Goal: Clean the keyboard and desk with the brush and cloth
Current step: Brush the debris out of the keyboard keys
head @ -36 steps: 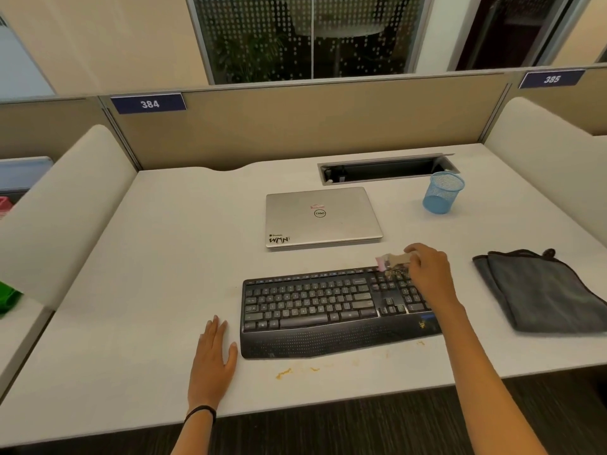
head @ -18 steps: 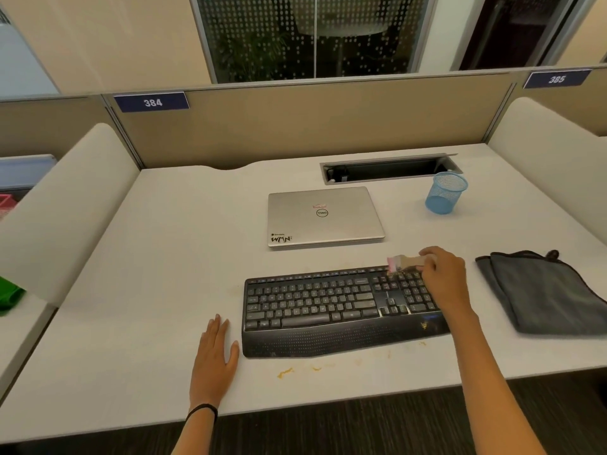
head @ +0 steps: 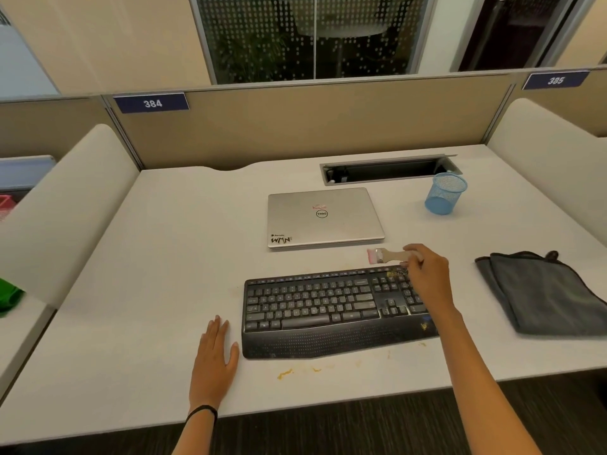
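Pinching the small wooden-handled, pink-bristled brush (head: 389, 256) by the end of its stiff handle, my right hand (head: 427, 274) held what I judged a light, soft-tipped tool just beyond the black keyboard's (head: 331, 307) far edge, while my left hand (head: 213, 362) lay flat on the white desk (head: 164, 274).

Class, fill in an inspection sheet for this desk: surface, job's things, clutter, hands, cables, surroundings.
Surface: white desk, yellow crumbs near its front edge.
Job's things: black keyboard, crumbs on its right keys; brush just beyond its far edge; grey cloth folded at right.
Clutter: closed laptop; blue mesh cup.
Hands: right hand grips the brush; left hand flat on the desk.
Cables: nothing seen; cable hatch open.
Surroundings: beige partition, plate 384.
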`<state>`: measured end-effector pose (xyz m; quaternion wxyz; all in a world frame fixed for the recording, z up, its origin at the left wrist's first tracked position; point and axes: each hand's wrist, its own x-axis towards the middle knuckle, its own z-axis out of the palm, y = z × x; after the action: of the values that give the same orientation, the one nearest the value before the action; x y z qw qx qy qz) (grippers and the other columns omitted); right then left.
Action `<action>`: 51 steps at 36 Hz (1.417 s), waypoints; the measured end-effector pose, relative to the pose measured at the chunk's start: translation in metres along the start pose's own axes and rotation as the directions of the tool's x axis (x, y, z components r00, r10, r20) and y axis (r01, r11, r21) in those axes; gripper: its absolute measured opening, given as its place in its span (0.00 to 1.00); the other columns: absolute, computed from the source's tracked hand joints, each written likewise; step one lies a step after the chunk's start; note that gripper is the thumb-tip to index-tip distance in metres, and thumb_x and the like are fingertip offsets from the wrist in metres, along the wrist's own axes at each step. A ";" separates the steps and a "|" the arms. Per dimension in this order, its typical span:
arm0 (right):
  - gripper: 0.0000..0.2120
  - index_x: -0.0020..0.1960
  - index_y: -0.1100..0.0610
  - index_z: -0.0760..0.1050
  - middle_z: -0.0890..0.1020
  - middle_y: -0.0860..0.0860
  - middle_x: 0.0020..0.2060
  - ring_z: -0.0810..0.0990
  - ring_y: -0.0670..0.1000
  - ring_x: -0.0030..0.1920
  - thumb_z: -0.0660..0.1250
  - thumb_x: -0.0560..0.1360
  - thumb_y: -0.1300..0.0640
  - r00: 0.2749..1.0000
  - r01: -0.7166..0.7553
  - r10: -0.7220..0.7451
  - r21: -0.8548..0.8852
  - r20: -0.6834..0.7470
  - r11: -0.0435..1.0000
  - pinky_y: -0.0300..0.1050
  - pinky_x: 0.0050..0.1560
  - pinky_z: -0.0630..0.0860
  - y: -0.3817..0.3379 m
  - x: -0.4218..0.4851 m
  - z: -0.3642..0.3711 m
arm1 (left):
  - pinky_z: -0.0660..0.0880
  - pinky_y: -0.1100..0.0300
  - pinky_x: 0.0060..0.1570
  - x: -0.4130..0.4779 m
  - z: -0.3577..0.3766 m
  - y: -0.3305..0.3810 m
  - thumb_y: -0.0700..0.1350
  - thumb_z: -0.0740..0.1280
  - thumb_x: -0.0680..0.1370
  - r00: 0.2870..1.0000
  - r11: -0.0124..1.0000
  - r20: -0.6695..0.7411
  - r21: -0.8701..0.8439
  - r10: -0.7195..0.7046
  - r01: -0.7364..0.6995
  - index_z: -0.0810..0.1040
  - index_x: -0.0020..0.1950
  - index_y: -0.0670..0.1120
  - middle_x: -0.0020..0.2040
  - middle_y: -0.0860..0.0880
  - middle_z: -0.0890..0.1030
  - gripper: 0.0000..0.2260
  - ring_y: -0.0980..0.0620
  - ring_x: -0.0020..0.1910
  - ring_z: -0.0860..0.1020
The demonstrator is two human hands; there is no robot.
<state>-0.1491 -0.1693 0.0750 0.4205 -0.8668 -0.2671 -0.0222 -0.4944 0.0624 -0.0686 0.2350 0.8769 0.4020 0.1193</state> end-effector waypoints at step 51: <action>0.11 0.48 0.62 0.76 0.81 0.60 0.41 0.79 0.55 0.39 0.57 0.75 0.71 0.978 0.074 -0.029 -0.216 0.204 0.973 0.49 0.41 0.77 0.020 0.053 -0.031 | 0.43 0.60 0.73 0.000 -0.002 0.001 0.48 0.59 0.80 0.999 0.999 0.031 -0.003 -0.038 0.038 0.54 0.77 0.47 0.76 0.54 0.49 0.26 0.59 0.74 0.45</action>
<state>-0.0879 -0.1790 0.0950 0.2910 -0.8990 -0.3265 0.0242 -0.4944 0.0626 -0.0663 0.2449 0.8704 0.4148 0.1018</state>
